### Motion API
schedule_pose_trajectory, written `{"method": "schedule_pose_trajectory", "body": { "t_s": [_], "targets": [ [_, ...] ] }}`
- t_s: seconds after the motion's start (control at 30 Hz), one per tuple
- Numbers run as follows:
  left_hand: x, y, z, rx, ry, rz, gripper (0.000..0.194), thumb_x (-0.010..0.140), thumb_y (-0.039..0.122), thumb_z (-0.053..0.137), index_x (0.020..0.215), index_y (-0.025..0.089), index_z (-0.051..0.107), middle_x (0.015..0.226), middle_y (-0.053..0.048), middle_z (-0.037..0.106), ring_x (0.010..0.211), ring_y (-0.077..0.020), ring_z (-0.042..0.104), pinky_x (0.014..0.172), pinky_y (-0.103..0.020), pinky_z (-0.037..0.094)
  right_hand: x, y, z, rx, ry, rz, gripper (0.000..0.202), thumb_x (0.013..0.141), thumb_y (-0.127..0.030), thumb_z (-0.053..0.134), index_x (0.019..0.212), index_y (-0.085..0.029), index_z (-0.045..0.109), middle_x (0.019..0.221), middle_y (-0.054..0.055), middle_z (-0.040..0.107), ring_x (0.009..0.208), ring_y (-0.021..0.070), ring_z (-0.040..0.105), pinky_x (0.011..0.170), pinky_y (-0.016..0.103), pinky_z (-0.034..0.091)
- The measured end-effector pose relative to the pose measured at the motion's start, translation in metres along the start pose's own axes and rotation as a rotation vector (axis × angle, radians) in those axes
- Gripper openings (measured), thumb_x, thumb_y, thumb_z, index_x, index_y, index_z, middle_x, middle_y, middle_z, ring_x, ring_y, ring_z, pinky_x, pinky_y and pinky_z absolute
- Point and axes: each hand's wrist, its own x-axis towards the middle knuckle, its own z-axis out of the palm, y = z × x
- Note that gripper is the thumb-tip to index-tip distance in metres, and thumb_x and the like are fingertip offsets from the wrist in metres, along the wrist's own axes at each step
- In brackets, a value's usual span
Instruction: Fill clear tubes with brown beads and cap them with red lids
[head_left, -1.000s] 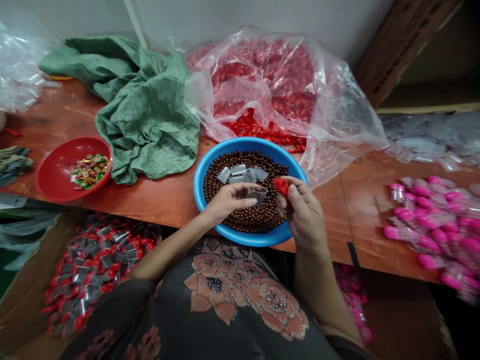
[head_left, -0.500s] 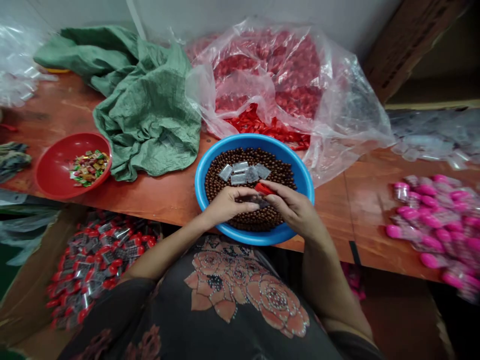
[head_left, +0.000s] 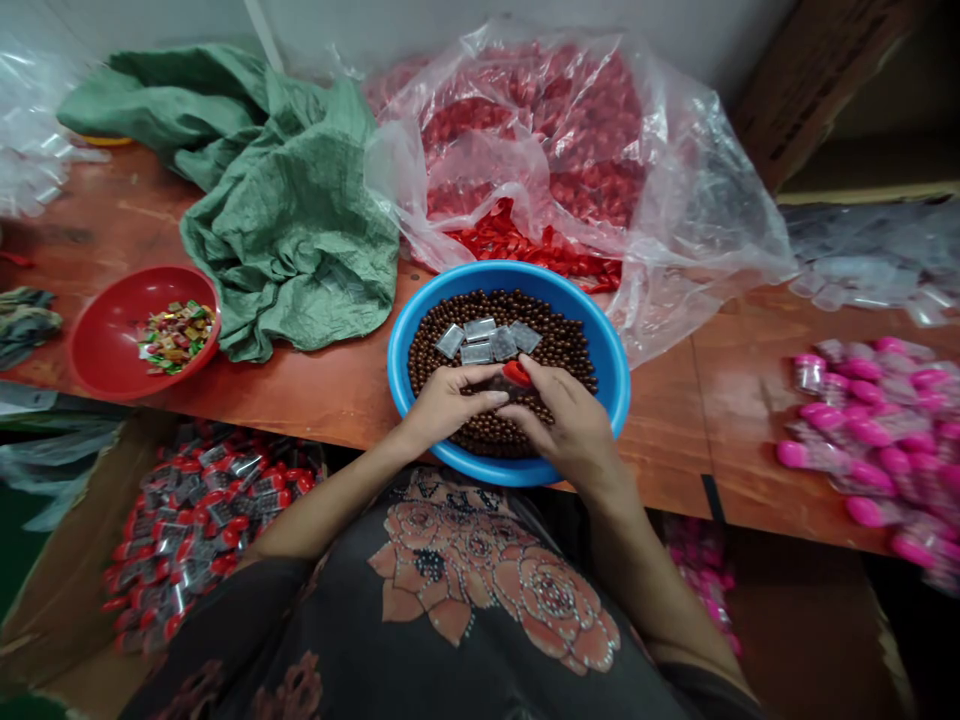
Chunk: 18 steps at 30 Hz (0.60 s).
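Observation:
My left hand [head_left: 442, 402] pinches a small clear plastic container between thumb and fingers; most of it is hidden or lost against the dark beads. At its right end sits a red cap [head_left: 516, 373], with the fingers of my right hand [head_left: 574, 420] on it and the right thumb lower down. Both hands are over a blue basin [head_left: 621, 385] of round brown beads [head_left: 480, 435]. On the beads, just beyond my fingers, lie several clear flat containers [head_left: 477, 353].
Behind the basin, a clear plastic bag [head_left: 705, 180] holds red caps. To the left are a green woven sack [head_left: 300, 220] and a red bowl [head_left: 97, 340] of wrapped sweets. Pink-capped containers [head_left: 870, 430] lie right; red-capped ones [head_left: 187, 530] fill a box below left.
The red cap has shifted slightly left and up, now against the container in my left hand. My right hand has moved left and turned, its thumb lower.

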Motion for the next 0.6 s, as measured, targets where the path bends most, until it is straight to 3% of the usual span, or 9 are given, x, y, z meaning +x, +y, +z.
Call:
{"method": "schedule_pose_trajectory", "body": {
  "t_s": [0.13, 0.27, 0.33, 0.4, 0.5, 0.6],
  "targets": [
    [-0.001, 0.003, -0.001, 0.004, -0.003, 0.014, 0.037, 0.082, 0.030, 0.070, 0.118, 0.020, 0.072, 0.122, -0.007, 0.071, 0.114, -0.0226, 0.065, 0.109, -0.041, 0.044, -0.002, 0.004, 0.011, -0.088, 0.060, -0.064, 0.083, 0.086, -0.035, 0.068, 0.154, -0.018, 0.024, 0.121, 0.017, 0.063, 0.108, 0.0279, 0.064, 0.090, 0.046, 0.058],
    [0.000, 0.004, 0.007, -0.140, 0.036, -0.037, 0.042, 0.091, 0.046, 0.058, 0.123, 0.020, 0.069, 0.119, -0.009, 0.072, 0.115, -0.0218, 0.064, 0.105, -0.038, 0.046, -0.002, 0.004, 0.012, -0.083, 0.072, -0.096, 0.076, 0.083, -0.038, 0.071, 0.147, -0.017, 0.036, 0.114, 0.016, 0.064, 0.102, 0.0266, 0.064, 0.086, 0.043, 0.059],
    [0.001, 0.003, 0.015, -0.300, 0.063, -0.133, 0.052, 0.096, 0.055, 0.044, 0.127, 0.018, 0.065, 0.102, -0.010, 0.074, 0.098, -0.0202, 0.069, 0.091, -0.035, 0.054, -0.001, 0.002, 0.011, -0.079, 0.052, -0.112, 0.073, 0.079, -0.041, 0.074, 0.141, -0.016, 0.043, 0.112, 0.016, 0.063, 0.101, 0.0274, 0.064, 0.084, 0.043, 0.059],
    [0.002, 0.001, 0.024, -0.425, 0.059, -0.240, 0.058, 0.096, 0.058, 0.040, 0.129, 0.016, 0.061, 0.076, -0.006, 0.069, 0.069, -0.0159, 0.067, 0.066, -0.029, 0.056, 0.000, -0.001, 0.010, -0.081, 0.053, -0.146, 0.071, 0.078, -0.041, 0.074, 0.138, -0.016, 0.046, 0.110, 0.016, 0.063, 0.100, 0.0280, 0.063, 0.083, 0.042, 0.059],
    [0.001, -0.002, 0.036, -0.452, 0.103, -0.282, 0.052, 0.095, 0.050, 0.043, 0.131, 0.016, 0.057, 0.057, 0.002, 0.055, 0.044, -0.0093, 0.049, 0.042, -0.020, 0.040, 0.000, -0.004, 0.009, -0.088, 0.079, -0.205, 0.071, 0.078, -0.041, 0.072, 0.139, -0.016, 0.045, 0.107, 0.015, 0.064, 0.099, 0.0284, 0.063, 0.082, 0.043, 0.058],
    [0.000, -0.004, 0.042, -0.451, 0.121, -0.267, 0.050, 0.095, 0.044, 0.038, 0.134, 0.016, 0.052, 0.053, 0.004, 0.051, 0.040, -0.0083, 0.042, 0.038, -0.018, 0.032, -0.002, -0.006, 0.008, -0.074, 0.066, -0.223, 0.071, 0.080, -0.040, 0.071, 0.141, -0.019, 0.042, 0.106, 0.013, 0.064, 0.099, 0.0278, 0.063, 0.081, 0.043, 0.058]
  ]
}}
